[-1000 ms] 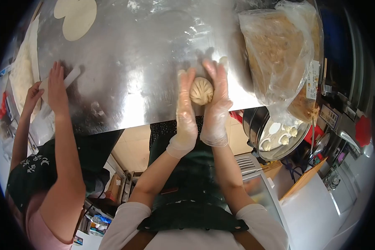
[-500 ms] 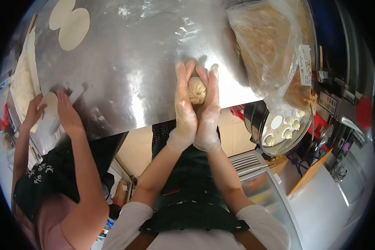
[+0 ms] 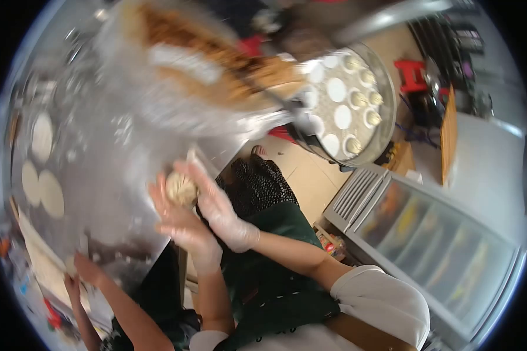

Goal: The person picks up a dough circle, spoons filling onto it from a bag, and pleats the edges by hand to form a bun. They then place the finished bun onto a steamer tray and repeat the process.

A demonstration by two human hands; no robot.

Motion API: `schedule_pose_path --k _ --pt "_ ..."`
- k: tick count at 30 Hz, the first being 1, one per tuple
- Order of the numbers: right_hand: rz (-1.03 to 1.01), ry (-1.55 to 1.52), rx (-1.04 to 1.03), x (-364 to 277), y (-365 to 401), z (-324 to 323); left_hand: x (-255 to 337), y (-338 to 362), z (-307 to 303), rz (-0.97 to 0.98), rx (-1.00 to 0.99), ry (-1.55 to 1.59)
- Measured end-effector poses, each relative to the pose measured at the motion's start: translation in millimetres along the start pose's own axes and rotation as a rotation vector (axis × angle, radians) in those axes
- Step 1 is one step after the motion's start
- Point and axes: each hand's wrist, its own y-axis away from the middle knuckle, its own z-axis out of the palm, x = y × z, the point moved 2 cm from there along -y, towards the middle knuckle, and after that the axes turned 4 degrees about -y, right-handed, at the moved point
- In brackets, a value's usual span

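A pleated bun [image 3: 181, 189] rests between my two gloved hands, with its gathered top showing. My left hand [image 3: 184, 228] cups it from below and from the left. Against its right side lies my right hand [image 3: 216, 207], the fingers stretched along the bun. Both hands wear thin clear gloves and are slightly blurred. They are over the edge of the metal table [image 3: 99, 187]. To the right stands a round steamer tray [image 3: 386, 126] with white paper rounds, several of them bearing small pleated buns.
A plastic-wrapped container of brown filling [image 3: 216, 88] sits on the table, blurred. Flat dough rounds [image 3: 51, 194] lie at the left. A co-worker's hands [image 3: 82, 272] work at the lower left. A glass-topped freezer [image 3: 427, 234] stands at the right.
My view has swung to the right, so the steamer tray and freezer show more fully. My hands still hold the bun, now tilted leftward with the right hand more along its side.
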Motion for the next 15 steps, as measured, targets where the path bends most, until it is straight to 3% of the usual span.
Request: schedule_pose_path --k 1,7,11,12,15 --pt "-0.032 -0.020 0.001 -12 8 -6 -1 11 6 0.009 0.049 -0.029" --pt "-0.081 0.004 0.260 -34 71 -111 -34 81 102 -0.105 -0.175 -0.246" --pt "-0.147 -0.022 0.515 -65 96 -199 -104 107 167 -0.211 -0.336 -0.192" --pt "-0.066 -0.142 0.595 -72 103 -226 -126 112 183 -0.248 -0.384 -0.160" --pt "-0.122 -0.214 0.654 -65 112 -291 -181 119 240 -0.347 -0.522 -0.138"
